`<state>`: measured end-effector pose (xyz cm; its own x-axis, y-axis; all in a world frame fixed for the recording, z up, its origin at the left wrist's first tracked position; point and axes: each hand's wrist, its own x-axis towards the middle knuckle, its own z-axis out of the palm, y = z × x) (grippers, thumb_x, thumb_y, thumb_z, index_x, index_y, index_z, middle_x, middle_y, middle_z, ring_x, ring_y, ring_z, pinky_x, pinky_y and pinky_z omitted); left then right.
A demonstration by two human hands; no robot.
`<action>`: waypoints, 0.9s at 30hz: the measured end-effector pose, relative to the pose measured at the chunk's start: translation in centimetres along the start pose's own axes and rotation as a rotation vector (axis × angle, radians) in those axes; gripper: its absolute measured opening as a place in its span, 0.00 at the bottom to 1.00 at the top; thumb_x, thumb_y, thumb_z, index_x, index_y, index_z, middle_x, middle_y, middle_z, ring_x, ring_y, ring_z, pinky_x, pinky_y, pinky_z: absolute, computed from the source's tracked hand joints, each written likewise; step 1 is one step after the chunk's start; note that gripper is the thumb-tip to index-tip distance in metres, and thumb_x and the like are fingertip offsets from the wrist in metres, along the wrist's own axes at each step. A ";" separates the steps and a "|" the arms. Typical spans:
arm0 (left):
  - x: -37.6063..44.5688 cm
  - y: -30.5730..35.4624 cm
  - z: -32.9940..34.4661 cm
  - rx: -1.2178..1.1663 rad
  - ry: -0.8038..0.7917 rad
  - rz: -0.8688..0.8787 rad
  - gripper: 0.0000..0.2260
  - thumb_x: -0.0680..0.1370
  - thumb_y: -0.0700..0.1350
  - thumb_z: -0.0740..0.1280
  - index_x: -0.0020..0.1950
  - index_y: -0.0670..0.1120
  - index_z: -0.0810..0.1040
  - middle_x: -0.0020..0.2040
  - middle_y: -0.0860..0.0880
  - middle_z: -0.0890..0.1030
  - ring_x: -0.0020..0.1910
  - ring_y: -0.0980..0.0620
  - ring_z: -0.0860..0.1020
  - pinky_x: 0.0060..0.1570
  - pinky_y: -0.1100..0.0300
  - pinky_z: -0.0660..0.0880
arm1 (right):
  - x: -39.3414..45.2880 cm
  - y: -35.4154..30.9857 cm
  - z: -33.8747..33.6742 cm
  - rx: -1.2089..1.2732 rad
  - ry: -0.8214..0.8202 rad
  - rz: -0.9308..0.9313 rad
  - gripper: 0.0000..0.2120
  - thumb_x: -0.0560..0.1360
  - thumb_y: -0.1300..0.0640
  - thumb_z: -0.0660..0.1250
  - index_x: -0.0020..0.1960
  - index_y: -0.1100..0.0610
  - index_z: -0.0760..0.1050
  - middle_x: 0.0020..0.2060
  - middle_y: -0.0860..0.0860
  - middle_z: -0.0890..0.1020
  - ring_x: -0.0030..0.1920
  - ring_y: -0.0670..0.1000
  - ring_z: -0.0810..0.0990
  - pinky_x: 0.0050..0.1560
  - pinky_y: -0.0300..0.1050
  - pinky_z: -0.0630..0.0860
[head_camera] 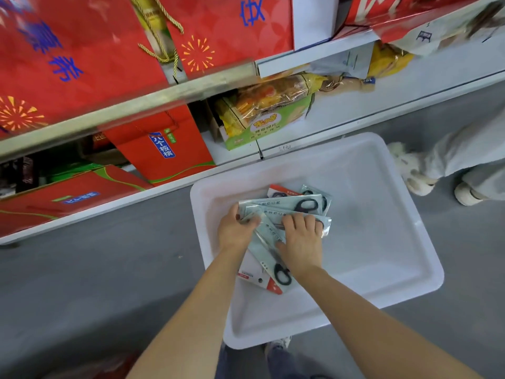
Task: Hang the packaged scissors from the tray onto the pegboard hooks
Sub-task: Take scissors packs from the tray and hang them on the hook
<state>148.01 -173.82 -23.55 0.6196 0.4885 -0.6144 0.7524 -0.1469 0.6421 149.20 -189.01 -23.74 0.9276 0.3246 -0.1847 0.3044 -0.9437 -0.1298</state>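
A white plastic tray (382,242) lies on the grey floor and holds several packaged scissors (289,205) with black handles, fanned out in its left half. My left hand (236,228) grips the left ends of the packs, thumb over the top one. Over the middle of the pile lies my right hand (302,242), its fingers curled across a pack's edge. One pack (269,258) runs diagonally under both hands toward me. No pegboard or hooks are in view.
Low white shelves (355,105) run along the far side, stocked with red gift boxes (161,149) and a green snack box (267,119). Another person's legs and white shoes (418,176) stand just right of the tray. Grey floor (95,269) lies to the left.
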 end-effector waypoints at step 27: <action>-5.6 4.0 8.5 -0.834 0.390 -0.655 0.21 0.70 0.38 0.77 0.59 0.40 0.74 0.52 0.43 0.81 0.48 0.42 0.80 0.46 0.56 0.76 | 0.5 8.4 -5.3 0.914 -0.002 0.527 0.07 0.77 0.64 0.63 0.53 0.58 0.67 0.40 0.54 0.79 0.36 0.52 0.75 0.36 0.45 0.72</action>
<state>149.44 -184.45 -21.45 -0.0618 0.5171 -0.8537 0.4320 0.7849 0.4442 153.40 -197.11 -19.73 0.8946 -0.1117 -0.4327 -0.4167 -0.5584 -0.7173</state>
